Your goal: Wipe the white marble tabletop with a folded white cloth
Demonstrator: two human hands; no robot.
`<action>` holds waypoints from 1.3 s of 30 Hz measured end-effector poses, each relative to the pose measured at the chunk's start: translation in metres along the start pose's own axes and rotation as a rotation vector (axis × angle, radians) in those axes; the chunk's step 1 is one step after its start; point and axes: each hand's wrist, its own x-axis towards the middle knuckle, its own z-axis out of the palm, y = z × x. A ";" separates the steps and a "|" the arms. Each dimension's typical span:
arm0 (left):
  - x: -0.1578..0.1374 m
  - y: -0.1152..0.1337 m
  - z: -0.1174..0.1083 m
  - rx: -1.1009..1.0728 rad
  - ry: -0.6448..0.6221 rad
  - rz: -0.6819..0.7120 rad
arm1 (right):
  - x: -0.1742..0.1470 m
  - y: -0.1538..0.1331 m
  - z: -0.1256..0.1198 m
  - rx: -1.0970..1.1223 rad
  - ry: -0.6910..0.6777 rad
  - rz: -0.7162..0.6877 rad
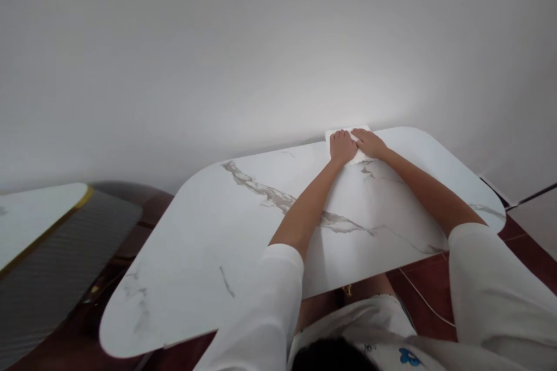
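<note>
A folded white cloth (362, 156) lies at the far edge of a white marble-patterned table (195, 232), close to the wall. My left hand (343, 146) presses down on it, fingers together and bent over the cloth. Beside it, my right hand (369, 142) also grips the cloth, its fingertips close to the left hand. Both arms reach forward across the tabletop. Part of the cloth is hidden beneath the hands.
A plain pale wall (261, 58) rises behind the table's far edge. At the left stands another white-topped piece with a gold edge and a grey ribbed side (65, 255). A thin white cable (424, 297) runs over the dark red floor (430, 281).
</note>
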 end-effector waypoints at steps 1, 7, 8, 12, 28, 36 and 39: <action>0.000 0.004 0.000 -0.004 0.000 0.006 | -0.002 0.003 -0.002 -0.003 0.002 0.007; -0.019 0.023 -0.004 -0.030 -0.011 0.055 | -0.034 0.000 -0.015 -0.050 0.002 0.022; -0.024 0.026 -0.005 -0.034 -0.015 0.060 | -0.041 -0.003 -0.018 -0.057 -0.002 0.027; -0.052 0.040 -0.015 -0.033 -0.031 0.081 | -0.075 -0.017 -0.027 -0.067 -0.010 0.050; -0.183 0.078 -0.071 -0.025 -0.143 0.071 | -0.202 -0.091 -0.054 -0.067 -0.075 0.054; -0.211 0.105 -0.079 -0.087 -0.160 0.094 | -0.247 -0.082 -0.065 -0.025 -0.080 0.039; -0.207 0.116 -0.075 -0.121 -0.133 0.102 | -0.252 -0.067 -0.070 -0.017 -0.087 0.032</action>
